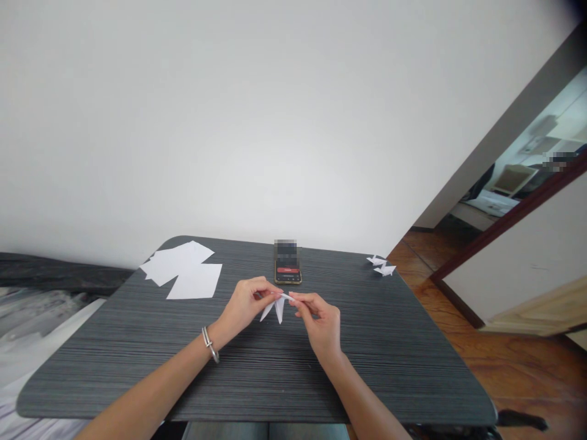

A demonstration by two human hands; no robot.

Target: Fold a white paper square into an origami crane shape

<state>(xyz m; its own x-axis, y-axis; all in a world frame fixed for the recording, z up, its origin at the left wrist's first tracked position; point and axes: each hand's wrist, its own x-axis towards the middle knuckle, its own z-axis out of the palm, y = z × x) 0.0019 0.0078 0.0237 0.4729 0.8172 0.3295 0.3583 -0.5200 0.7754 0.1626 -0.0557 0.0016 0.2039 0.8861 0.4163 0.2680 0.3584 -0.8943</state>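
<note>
A piece of folded white paper (279, 309) is held above the middle of the table, with two narrow points hanging down from it. My left hand (250, 302) pinches its upper left part between thumb and fingers. On the other side, my right hand (321, 321) is closed on the paper's right end. The fingertips hide part of the folds. Just beyond my hands a phone (288, 277) lies on the table with its screen lit.
Several loose white sheets (195, 281) overlap at the table's left back. Two small folded paper figures (384, 269) sit near the right back edge. The dark wood-grain table (389, 366) meets a white wall (284, 122). Wooden floor (504, 366) and a doorway are to the right.
</note>
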